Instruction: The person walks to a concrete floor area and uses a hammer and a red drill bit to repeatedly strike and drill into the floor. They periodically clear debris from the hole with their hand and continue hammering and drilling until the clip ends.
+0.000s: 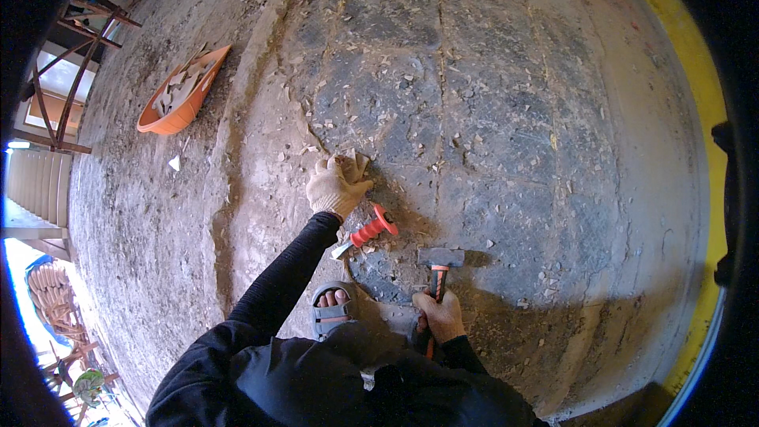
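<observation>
My left hand [338, 188], in a pale knit glove, is on the floor at broken tile fragments [359, 163], its fingers curled round them. Just below it lies a chisel [366, 231] with a red guarded grip and a metal tip pointing down-left. My right hand [437, 316] is closed on the dark-and-orange handle of a sledge hammer [441, 257], whose head lies sideways at the top. My sandalled foot [330, 304] is between the hands. Small chips are scattered over the dark, scored floor [494, 150].
An orange tub [180, 103] with broken pieces sits at upper left, beside a raised mortar ridge [258, 71]. Wooden trestles [63, 103] and stacked bundles [49, 296] stand along the left edge. A yellow strip [692, 95] runs along the right edge.
</observation>
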Demonstrator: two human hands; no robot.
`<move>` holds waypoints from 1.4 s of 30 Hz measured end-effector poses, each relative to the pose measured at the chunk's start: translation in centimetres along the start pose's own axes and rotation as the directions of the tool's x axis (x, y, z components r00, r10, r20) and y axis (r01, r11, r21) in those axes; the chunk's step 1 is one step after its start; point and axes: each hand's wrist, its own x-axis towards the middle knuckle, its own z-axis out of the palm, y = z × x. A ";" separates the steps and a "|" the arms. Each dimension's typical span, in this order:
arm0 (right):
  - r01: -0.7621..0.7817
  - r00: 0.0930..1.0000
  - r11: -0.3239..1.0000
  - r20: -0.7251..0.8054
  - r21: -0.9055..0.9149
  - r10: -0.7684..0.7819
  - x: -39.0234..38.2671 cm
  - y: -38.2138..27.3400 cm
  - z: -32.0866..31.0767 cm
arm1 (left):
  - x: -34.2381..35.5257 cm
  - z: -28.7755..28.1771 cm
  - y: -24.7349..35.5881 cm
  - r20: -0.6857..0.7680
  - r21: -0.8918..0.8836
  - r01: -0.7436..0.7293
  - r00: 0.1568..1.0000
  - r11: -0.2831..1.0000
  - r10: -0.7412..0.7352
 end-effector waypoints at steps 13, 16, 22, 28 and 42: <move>0.026 0.999 0.999 0.020 -0.028 -0.026 0.0 -0.1 -0.2 | 0.3 0.4 -0.2 -0.030 -0.015 0.031 0.999 0.999 -0.031; 0.069 0.997 0.996 0.023 -0.049 -0.068 0.3 0.3 -0.2 | 0.4 0.1 0.2 0.007 0.001 0.066 0.998 0.998 -0.066; 0.019 0.999 1.000 0.044 0.015 -0.019 0.5 0.8 -0.4 | 0.3 -0.5 0.7 0.056 -0.039 0.111 0.992 0.993 -0.109; -0.001 1.000 1.000 0.002 -0.003 0.001 0.2 0.4 -0.2 | 0.5 -1.5 0.3 0.117 -0.156 0.117 0.988 0.981 -0.099; 0.035 0.999 0.999 0.001 -0.030 -0.035 0.5 0.5 -0.1 | 1.6 1.4 -5.2 0.516 -0.759 0.419 0.854 0.498 0.069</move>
